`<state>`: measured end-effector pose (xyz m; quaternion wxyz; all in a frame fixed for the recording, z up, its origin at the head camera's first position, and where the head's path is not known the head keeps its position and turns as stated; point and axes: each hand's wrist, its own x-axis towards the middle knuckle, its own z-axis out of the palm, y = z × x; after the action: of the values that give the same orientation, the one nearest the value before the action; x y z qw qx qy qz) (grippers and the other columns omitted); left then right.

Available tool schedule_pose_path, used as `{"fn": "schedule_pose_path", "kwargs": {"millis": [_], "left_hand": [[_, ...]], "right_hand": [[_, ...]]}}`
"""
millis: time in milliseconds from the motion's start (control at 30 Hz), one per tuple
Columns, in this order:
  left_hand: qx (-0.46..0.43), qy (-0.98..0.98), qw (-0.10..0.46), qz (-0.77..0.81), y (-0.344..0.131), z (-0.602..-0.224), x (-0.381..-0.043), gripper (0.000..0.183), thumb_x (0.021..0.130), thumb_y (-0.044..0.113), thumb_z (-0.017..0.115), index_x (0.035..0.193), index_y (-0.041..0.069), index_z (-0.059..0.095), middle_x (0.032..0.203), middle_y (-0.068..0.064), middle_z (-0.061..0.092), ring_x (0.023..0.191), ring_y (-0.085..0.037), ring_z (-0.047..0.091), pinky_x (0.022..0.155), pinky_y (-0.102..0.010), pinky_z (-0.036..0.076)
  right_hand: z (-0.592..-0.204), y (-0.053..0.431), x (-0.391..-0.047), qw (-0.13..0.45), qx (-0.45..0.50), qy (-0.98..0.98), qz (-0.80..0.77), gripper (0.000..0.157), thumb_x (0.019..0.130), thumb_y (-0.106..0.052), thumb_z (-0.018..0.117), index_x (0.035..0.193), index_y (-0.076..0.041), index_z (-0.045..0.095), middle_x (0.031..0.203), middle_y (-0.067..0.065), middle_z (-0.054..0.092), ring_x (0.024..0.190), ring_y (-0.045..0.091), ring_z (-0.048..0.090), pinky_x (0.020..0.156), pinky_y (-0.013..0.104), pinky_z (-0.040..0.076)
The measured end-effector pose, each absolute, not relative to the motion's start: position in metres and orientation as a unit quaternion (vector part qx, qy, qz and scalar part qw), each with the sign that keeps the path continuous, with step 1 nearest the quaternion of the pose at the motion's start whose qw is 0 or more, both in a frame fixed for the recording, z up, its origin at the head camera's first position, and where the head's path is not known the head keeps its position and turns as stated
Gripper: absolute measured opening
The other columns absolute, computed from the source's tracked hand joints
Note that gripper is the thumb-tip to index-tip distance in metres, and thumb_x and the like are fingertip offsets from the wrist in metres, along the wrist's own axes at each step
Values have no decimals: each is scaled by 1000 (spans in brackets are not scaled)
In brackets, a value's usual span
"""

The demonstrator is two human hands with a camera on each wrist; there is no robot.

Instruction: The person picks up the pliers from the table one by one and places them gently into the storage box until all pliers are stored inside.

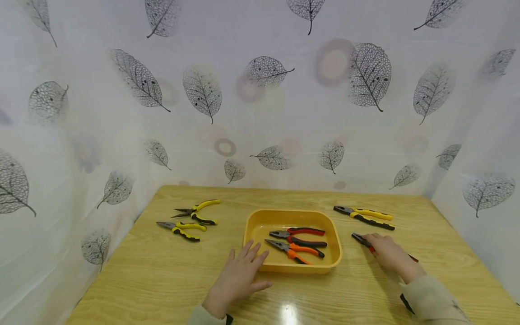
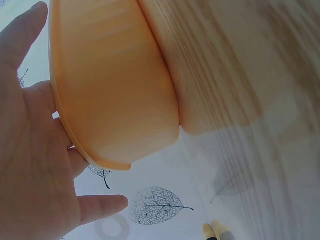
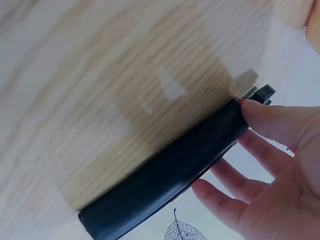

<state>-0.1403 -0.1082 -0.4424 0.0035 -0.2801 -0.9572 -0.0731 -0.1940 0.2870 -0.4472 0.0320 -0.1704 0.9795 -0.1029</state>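
My right hand (image 1: 391, 256) pinches a pair of pliers (image 1: 359, 239) with red and black handles, on the right of the table. In the right wrist view, the thumb and fingertips hold the black handle (image 3: 165, 172) close over the wood. At the near left corner of a yellow tray (image 1: 292, 269), my left hand (image 1: 239, 276) rests with its fingers spread and straight, touching the rim. Inside the tray lie red-and-black combination pliers (image 1: 305, 231) and, nearer me, orange-and-black long-nose pliers (image 1: 298, 248).
Yellow-and-black combination pliers (image 1: 367, 215) lie behind my right hand. On the left are long-nose pliers (image 1: 199, 209) with spread handles and another yellow-handled pair (image 1: 183, 226). A leaf-printed sheet (image 1: 260, 117) hangs behind the wooden table (image 1: 154, 280).
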Motion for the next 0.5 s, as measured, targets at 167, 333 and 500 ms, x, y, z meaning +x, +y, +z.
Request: {"fn": "schedule_pose_path", "kwargs": {"millis": [167,333,500], "left_hand": [[-282,-957,5,-74,-108,-442,-141,72,80,61,46,136,18,37,140,-10,30,130,-29,17,91,-62,25],[-287,-954,7,-81,-109,-442,-140,72,80,61,46,136,16,38,140,-11,31,130,-30,18,91,-62,25],[-288,-954,2,-82,-109,-441,-139,71,80,60,46,135,16,38,140,-11,31,130,-29,18,91,-63,25]], "right_hand": [[-447,288,-195,34,-180,977,-106,39,79,8,57,117,4,50,113,26,50,97,48,45,75,55,41],[-448,290,-197,34,-191,976,-97,38,79,9,56,116,4,52,113,24,51,97,47,46,76,55,41],[-450,293,-199,34,-201,975,-87,36,79,8,56,115,4,53,112,23,52,97,44,48,77,53,41]]}}
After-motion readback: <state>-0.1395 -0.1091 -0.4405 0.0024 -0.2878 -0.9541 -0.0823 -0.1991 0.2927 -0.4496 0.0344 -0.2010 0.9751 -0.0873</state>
